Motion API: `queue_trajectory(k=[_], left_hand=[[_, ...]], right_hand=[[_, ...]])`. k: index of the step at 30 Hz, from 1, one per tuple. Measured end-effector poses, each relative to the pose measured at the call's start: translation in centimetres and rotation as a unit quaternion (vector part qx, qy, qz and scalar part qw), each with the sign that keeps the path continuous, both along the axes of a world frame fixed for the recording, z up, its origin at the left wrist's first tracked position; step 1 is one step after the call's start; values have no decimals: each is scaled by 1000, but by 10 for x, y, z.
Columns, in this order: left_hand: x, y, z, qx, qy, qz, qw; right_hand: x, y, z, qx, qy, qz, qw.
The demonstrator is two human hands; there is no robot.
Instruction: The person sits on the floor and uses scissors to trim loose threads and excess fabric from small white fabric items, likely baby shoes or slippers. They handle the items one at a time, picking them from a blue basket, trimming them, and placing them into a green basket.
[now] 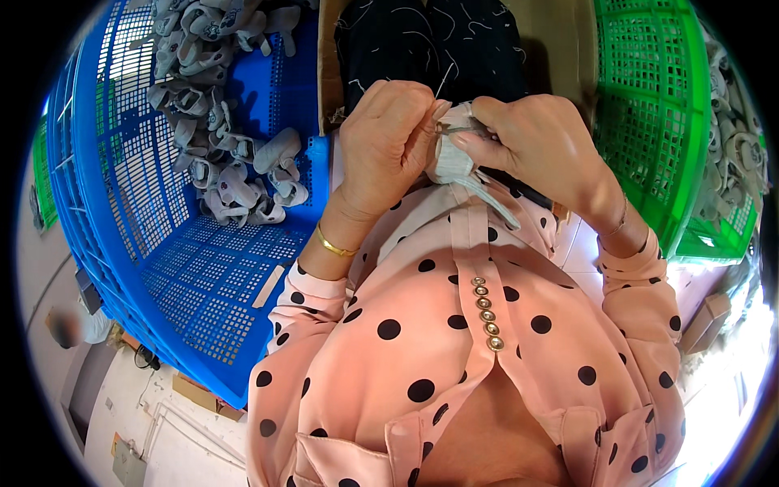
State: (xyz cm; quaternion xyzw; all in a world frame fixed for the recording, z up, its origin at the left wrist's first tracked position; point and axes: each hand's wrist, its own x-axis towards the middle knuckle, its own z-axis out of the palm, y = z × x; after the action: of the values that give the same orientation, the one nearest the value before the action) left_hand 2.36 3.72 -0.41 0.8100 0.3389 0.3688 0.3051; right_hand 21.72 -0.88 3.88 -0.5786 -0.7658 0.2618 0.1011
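In the head view, the person's two hands met close in front of the chest, above a pink blouse (454, 349) with black dots. The left hand (385, 142) was curled shut, its fingertips pinching the upper edge of a small grey fabric piece (452, 162). The right hand (531, 142) was closed on the same piece from the other side, the thumb pressed along its top; a small metal tool seemed to lie between the two hands, but it was too hidden to tell its kind. A grey strap of the piece hung down toward the blouse.

To the person's left stood a blue plastic crate (195, 284), with a heap of similar grey pieces (223, 122) lying in its far part. To the right stood a green crate (649, 105), and more grey pieces (738, 154) lay beyond it. A dark cloth (438, 49) scattered with pale thread ends lay just past the hands.
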Motion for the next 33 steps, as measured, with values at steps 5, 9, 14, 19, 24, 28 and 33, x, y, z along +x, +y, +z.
queue_trajectory(k=[5, 9, 14, 19, 24, 28, 33], left_hand=[[1, -1, -2, 9, -10, -8, 1000], [3, -7, -4, -76, -30, 14, 997], [-2, -18, -14, -465, -315, -16, 827], [-14, -38, -38, -475, -135, -48, 868], [-9, -8, -34, -514, -126, -192, 827], [-4, 7, -34, -579, -120, -267, 761], [1, -29, -32, -407, -65, -95, 906]], right_hand=[[1, 1, -1, -3, -24, 17, 1000], [3, 1, 0, 0, -67, 40, 997], [5, -6, -22, -73, 83, -53, 992], [16, -15, -45, -12, 173, -154, 973], [16, 3, -18, 88, 146, -61, 983], [27, 9, -7, -55, 109, 11, 992], [40, -7, -36, -148, 229, -106, 956]])
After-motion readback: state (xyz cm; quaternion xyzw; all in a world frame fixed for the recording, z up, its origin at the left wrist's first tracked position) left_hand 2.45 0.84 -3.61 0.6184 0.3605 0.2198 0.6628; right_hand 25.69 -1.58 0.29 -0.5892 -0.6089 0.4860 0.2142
